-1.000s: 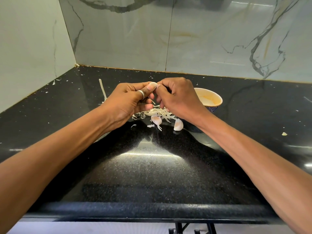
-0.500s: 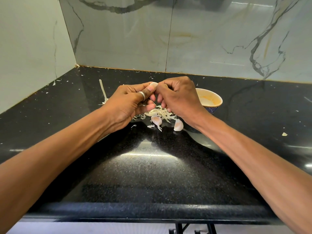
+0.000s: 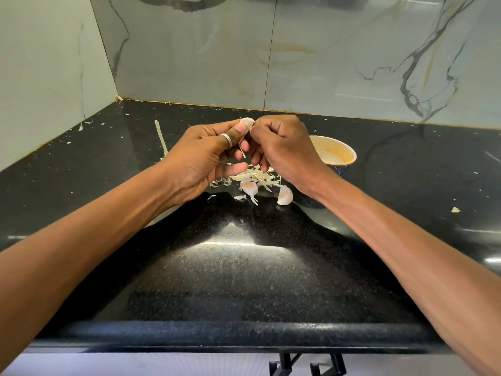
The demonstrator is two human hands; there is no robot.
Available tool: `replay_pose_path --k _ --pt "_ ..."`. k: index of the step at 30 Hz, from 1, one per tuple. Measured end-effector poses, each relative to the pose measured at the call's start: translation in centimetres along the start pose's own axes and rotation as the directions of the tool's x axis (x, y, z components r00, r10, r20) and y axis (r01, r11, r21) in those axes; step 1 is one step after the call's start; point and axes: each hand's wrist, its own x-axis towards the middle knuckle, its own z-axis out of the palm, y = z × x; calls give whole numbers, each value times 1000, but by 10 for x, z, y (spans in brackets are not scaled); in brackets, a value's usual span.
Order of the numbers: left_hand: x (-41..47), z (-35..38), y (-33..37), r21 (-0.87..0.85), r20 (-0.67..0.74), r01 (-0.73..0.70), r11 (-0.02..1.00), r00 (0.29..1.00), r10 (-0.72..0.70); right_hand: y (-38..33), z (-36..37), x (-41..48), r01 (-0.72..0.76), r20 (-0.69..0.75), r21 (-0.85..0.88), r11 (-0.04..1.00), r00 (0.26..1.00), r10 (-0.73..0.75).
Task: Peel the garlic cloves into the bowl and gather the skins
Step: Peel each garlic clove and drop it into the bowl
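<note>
Pinching one papery garlic clove [image 3: 247,122] between left hand [image 3: 200,156] and right hand [image 3: 284,150], curly skins [image 3: 257,176] heaped below.

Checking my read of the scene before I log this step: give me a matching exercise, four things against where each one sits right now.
Things:
1. garlic clove being peeled
2. bowl
3. pile of skins
4. ring

Places:
A. lying on the countertop below both hands
B. worn on the left hand
C. pinched between the fingers of the left hand and the right hand
D. standing on the countertop, just right of the right hand

Pairs: 1-C, 2-D, 3-A, 4-B
</note>
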Motion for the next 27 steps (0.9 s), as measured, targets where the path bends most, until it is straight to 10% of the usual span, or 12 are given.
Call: replay_pose_path --k 27 --pt "3 -9 -2 44 23 -7 999 1000 6 8 -2 5 -21 83 5 1000 996 21"
